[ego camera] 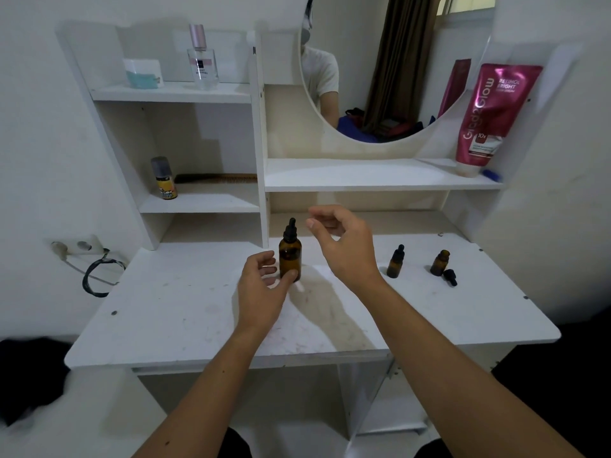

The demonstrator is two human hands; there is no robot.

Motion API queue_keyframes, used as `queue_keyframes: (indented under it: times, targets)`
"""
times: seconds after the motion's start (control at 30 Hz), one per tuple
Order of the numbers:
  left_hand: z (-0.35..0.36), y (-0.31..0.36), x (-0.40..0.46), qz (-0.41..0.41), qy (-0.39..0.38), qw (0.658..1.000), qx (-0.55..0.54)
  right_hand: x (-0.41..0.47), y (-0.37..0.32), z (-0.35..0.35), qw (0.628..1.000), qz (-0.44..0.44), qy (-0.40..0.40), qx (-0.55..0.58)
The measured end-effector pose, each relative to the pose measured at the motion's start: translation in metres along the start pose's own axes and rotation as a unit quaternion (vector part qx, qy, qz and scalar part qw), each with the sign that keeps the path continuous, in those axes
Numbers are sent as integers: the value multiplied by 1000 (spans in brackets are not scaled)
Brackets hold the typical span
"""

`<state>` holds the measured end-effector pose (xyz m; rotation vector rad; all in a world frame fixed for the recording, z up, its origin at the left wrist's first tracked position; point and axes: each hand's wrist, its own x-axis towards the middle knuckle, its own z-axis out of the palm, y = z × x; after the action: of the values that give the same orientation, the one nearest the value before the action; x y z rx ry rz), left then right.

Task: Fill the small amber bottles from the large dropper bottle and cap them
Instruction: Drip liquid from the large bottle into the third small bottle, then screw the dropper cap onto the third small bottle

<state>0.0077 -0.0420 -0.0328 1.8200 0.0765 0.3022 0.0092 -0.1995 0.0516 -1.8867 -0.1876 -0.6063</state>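
Note:
The large amber dropper bottle (290, 254) stands upright on the white vanity table (198, 312) with its black dropper cap on. My left hand (261, 289) is just left of it, fingers loosely curved, the thumb touching the bottle's base. Above and right of the bottle hovers my right hand (340, 246), fingers relaxed and empty. A small amber bottle with a black cap (395, 262) stands further right. Another small amber bottle (440, 258) stands uncapped, its black dropper cap (450, 277) lying beside it.
Shelves rise behind the table: a perfume bottle (201, 57), a small spray can (164, 177), a comb (216, 177), a pink tube (489, 117). A round mirror (380, 67) sits above the middle shelf. A wall socket with cable (82, 247) is at left.

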Motion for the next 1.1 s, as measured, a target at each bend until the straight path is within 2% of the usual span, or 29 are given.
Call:
queue_keyframes:
  times: [0.17,0.27,0.53,0.73,0.93,1.1]
  targets:
    - [7,8,-20,-2,54,998,-15,-10,0,-27,1000,-18,23,1]
    - [21,16,-37,9,44,998,-35,-18,2,-50,999,-18,43,-6]
    - [92,37,-77,65,-129,989,-41,-45,41,-140,988,45,136,-57]
    - [153,51,-86,72,-223,970,-58,-62,92,-202,971,111,180,-107]
    - [191,58,-80,72,-263,961,-42,-58,127,-217,961,164,116,-188]
    - [217,61,-72,72,-268,960,-41,-53,148,-216,946,198,62,-249]
